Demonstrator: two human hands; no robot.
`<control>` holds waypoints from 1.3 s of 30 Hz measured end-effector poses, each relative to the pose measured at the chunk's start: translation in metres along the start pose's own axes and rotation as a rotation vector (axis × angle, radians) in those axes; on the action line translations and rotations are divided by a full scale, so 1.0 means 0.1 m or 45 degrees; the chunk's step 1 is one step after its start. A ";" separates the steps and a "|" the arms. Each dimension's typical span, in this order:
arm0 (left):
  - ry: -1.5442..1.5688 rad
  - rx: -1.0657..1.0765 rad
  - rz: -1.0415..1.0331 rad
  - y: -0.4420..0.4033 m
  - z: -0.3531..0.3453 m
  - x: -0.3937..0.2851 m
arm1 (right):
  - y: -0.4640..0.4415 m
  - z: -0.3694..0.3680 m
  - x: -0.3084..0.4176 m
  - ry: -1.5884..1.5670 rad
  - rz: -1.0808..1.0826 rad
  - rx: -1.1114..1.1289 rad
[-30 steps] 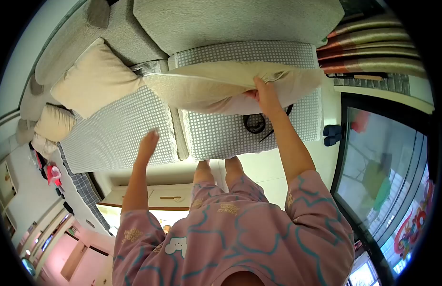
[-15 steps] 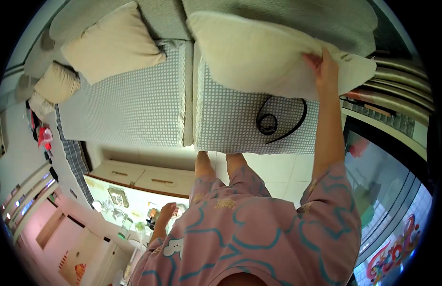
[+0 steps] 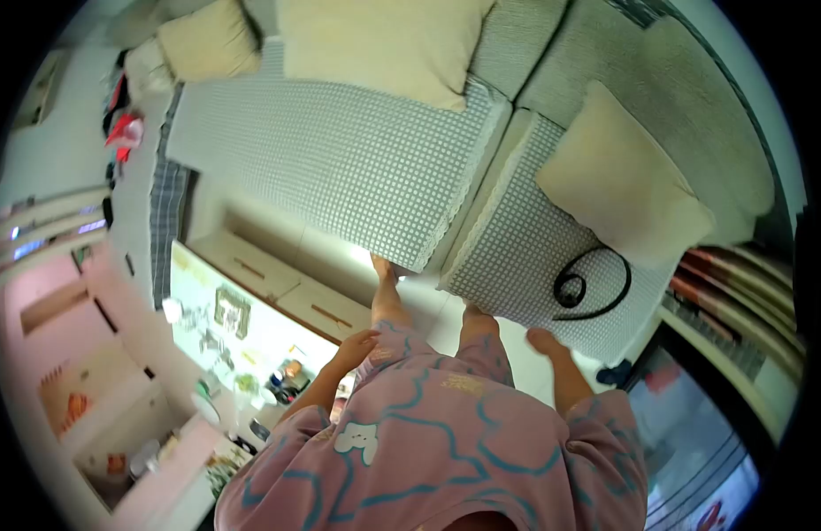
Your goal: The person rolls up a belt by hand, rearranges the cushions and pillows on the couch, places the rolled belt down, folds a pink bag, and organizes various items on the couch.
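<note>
Cushion, beige, square (image 3: 625, 177): lying at a slant on the right-hand seat of the grey sofa (image 3: 716, 115), its far side leaning toward the backrest.

Belt, black (image 3: 570, 292): lying on the same seat just beside the cushion's lower edge, one end coiling, the rest curving around in a wide loop.

Right hand (image 3: 543, 342): hanging near the seat's front edge, below the belt, showing nothing in its grasp; blur is hiding whether the fingers are curling or spreading.

Left hand (image 3: 356, 350): hanging beside the thigh with fingers loosely extended, released, holding nothing visible; whether it is touching the shorts, one cannot tell.

Sofa cover, checked, grey and white (image 3: 340, 150): spreading over the left-hand seat, a similar one covering the right.

Large cushion, beige (image 3: 375, 44): resting on the left-hand seat; a smaller cushion (image 3: 207, 40) lying farther left.

Curtain, striped (image 3: 747, 310): hanging beyond the sofa's right end.

Dark slippers (image 3: 614, 373): sitting on the floor near the glass door (image 3: 694, 425).
</note>
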State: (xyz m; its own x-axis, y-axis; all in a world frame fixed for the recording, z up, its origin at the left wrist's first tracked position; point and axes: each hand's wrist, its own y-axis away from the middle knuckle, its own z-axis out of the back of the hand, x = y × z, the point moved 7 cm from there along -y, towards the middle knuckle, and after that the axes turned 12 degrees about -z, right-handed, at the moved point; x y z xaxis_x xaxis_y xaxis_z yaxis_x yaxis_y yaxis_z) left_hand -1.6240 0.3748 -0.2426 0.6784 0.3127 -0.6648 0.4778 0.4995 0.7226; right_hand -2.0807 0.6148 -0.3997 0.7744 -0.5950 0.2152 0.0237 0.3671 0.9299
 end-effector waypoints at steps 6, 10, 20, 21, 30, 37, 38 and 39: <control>0.206 -0.165 0.405 0.13 1.55 1.07 | 0.74 -0.91 1.39 -0.700 -0.644 -0.240; 0.259 -0.439 0.548 0.21 2.45 1.35 | 0.71 -0.56 1.45 -0.860 -0.530 -0.420; 0.116 -0.270 0.513 -0.17 1.67 0.45 | 0.15 0.19 -0.05 -0.914 -0.927 -0.780; 0.037 -0.162 0.554 -0.19 1.37 0.31 | 0.07 0.33 -0.22 -0.876 -0.894 -0.901; -0.021 0.067 0.511 -0.32 -0.27 -0.94 | -0.08 0.89 -0.92 -0.937 -1.246 -0.739; -0.139 0.072 0.403 -0.40 -0.67 -1.33 | -0.25 1.09 -0.99 -0.030 -0.602 -0.951; -0.127 0.076 0.384 -0.43 -0.74 -1.39 | -0.19 1.14 -0.97 -0.058 -0.480 -1.060; -0.127 0.066 0.365 -0.46 -0.78 -1.44 | -0.14 1.23 -0.94 -0.082 -0.355 -1.175</control>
State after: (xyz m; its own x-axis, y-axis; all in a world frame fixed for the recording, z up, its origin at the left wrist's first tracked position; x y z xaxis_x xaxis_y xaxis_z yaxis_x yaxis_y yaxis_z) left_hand -1.7877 0.3701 -0.1948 0.8400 0.3528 -0.4122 0.2849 0.3597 0.8885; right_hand -2.2314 0.5774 -0.3962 0.6300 -0.7740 0.0635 0.7104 0.6074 0.3556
